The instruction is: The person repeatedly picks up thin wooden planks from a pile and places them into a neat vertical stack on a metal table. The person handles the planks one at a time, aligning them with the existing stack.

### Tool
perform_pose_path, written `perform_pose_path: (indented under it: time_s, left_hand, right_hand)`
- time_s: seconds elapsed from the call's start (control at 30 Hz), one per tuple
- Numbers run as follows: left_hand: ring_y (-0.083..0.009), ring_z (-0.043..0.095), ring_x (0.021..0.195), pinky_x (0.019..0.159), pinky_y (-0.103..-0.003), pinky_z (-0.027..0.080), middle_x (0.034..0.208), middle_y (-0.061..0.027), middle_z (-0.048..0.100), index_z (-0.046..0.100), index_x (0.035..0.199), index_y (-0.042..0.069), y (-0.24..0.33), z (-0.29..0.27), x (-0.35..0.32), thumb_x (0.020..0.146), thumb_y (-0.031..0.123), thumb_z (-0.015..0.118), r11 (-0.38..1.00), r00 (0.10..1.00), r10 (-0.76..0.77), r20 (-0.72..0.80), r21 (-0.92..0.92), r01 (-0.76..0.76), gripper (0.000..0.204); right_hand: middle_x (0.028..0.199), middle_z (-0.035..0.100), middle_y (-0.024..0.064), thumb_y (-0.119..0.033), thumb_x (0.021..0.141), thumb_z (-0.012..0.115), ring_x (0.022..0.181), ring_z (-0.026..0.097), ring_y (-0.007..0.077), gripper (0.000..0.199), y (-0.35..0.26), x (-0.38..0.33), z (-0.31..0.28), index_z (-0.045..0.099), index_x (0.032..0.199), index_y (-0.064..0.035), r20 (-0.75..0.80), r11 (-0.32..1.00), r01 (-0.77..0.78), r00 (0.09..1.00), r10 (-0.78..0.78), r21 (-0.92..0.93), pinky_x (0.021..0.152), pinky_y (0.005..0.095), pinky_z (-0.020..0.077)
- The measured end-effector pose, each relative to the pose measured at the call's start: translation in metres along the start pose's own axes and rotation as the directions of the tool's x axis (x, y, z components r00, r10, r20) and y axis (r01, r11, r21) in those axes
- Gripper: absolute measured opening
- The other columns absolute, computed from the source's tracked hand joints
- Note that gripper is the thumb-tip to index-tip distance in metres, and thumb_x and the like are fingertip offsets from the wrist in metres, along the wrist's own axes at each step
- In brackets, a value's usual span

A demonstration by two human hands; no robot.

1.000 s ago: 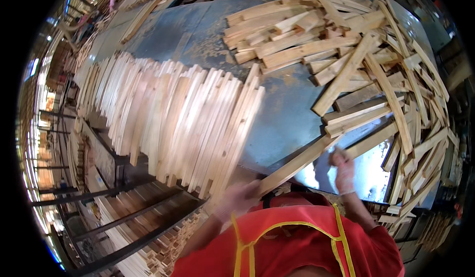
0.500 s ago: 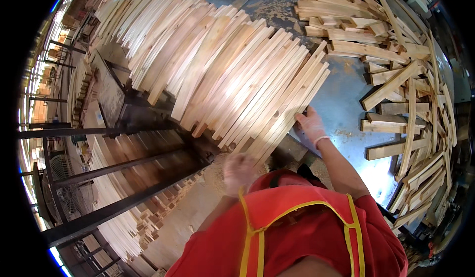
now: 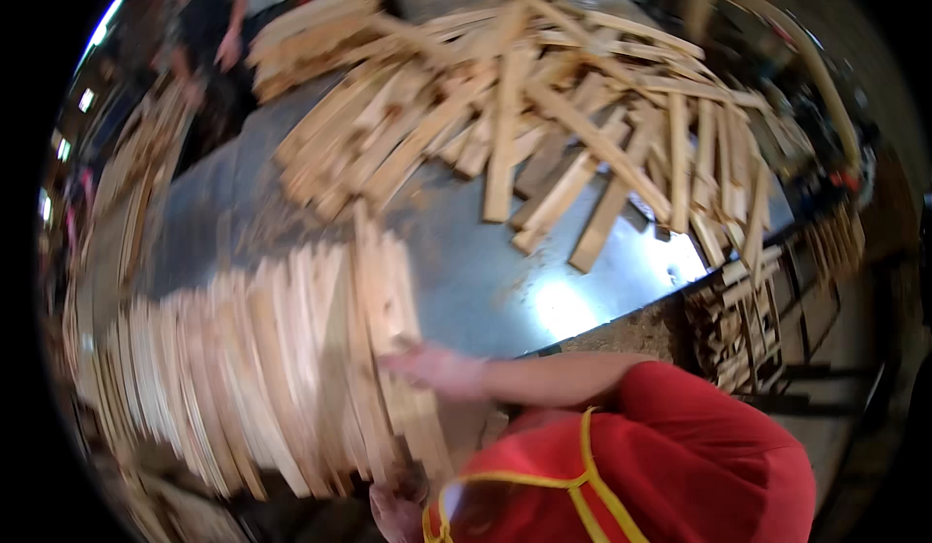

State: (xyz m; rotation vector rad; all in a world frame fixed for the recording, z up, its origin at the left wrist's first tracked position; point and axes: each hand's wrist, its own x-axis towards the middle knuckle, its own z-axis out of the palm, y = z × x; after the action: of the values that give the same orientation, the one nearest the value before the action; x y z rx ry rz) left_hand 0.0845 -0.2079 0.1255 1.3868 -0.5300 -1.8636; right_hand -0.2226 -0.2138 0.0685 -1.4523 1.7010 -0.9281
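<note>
Wooden strips point(image 3: 277, 368) overhang the near edge of the metal table point(image 3: 466, 291), its middle open. Right hand point(image 3: 435, 370) touches them near that edge, left hand point(image 3: 398, 512) beyond it; I cannot tell either's openness or grip.

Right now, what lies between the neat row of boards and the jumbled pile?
In the head view, blue-grey tabletop with tan patches lies between the row of boards and jumbled pile, narrowing toward the far end.

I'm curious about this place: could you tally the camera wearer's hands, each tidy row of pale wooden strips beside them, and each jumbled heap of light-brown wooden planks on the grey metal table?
Left hand and right hand: 2
Tidy row of pale, narrow wooden strips: 1
Jumbled heap of light-brown wooden planks: 1
Total: 4
</note>
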Motion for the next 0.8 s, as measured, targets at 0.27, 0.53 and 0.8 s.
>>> perform_pose_path:
  time_s: [0.27,0.53,0.8]
  left_hand:
    - [-0.024,0.063,0.11,0.1,-0.039,0.053,0.125,-0.0126,0.066,0.06,0.141,-0.001,0.026,0.056,0.107,0.099,0.036,0.076,0.761,0.912,-0.137,0.386,0.631,-0.152,0.059]
    - [-0.0369,0.034,0.156,0.128,-0.043,0.029,0.168,-0.024,0.035,0.034,0.164,-0.001,-0.156,0.379,0.14,0.091,0.026,0.08,-0.137,0.617,-0.124,0.777,0.602,-0.786,0.09]
    - [-0.0399,0.056,0.133,0.11,-0.047,0.048,0.145,-0.0287,0.053,0.042,0.158,-0.002,-0.315,0.47,0.095,0.091,0.043,0.08,-0.472,0.748,0.162,0.644,0.716,-0.515,0.089]
  right_hand:
    - [0.129,0.066,0.0248,-0.02,0.084,0.07,0.113,0.067,0.0325,0.095,-0.056,-0.021,-0.072,0.026,0.166,-0.0006,-0.379,0.703,0.079,0.882,0.282,0.706,0.097,0.0387,0.0549]
    - [0.138,0.063,0.0238,-0.015,0.079,0.073,0.112,0.068,0.0298,0.102,0.132,-0.333,-0.263,0.025,0.169,-0.0092,-0.839,0.837,0.076,-0.007,0.544,0.542,0.099,0.0375,0.0561]
    - [0.092,0.064,0.0115,-0.007,0.094,0.066,0.075,0.064,0.023,0.035,0.263,-0.737,-0.307,0.055,0.128,-0.0079,-0.266,0.589,0.183,-0.761,0.591,0.787,0.058,0.034,0.061]
